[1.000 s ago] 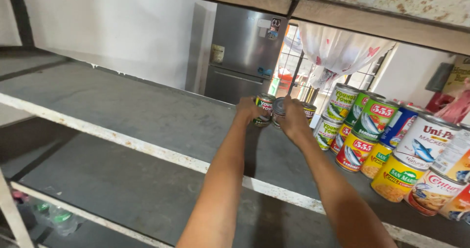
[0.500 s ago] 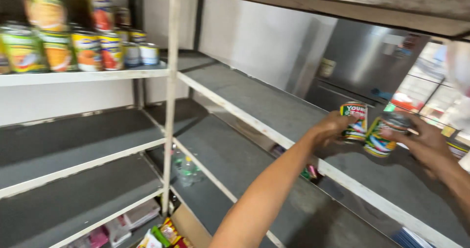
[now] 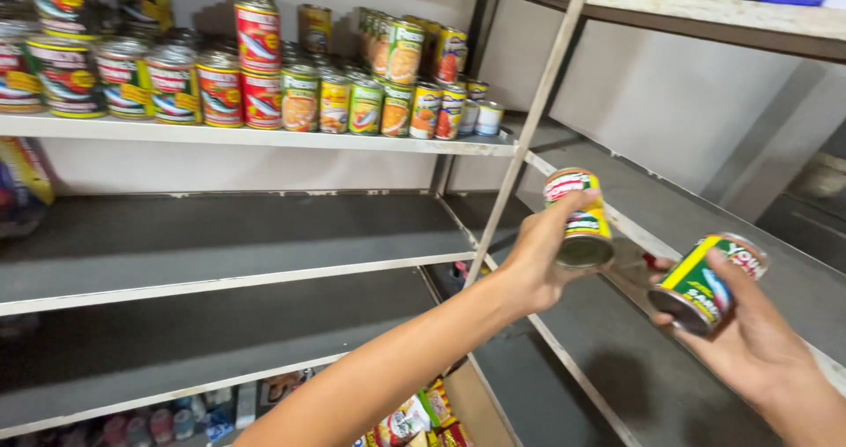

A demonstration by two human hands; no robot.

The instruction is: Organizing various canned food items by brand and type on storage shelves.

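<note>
Head view: my left hand [image 3: 529, 266] grips a yellow can [image 3: 577, 218] upright, nearer the stocked shelf [image 3: 264, 137] up-left; my right hand [image 3: 749, 341] holds a green can [image 3: 701, 284] tilted, base toward me, over the grey shelf [image 3: 793, 279].

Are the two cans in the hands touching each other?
Apart. The head view shows a plain gap of grey shelf between the yellow-labelled can in the left hand and the green-labelled can in the right hand.
</note>
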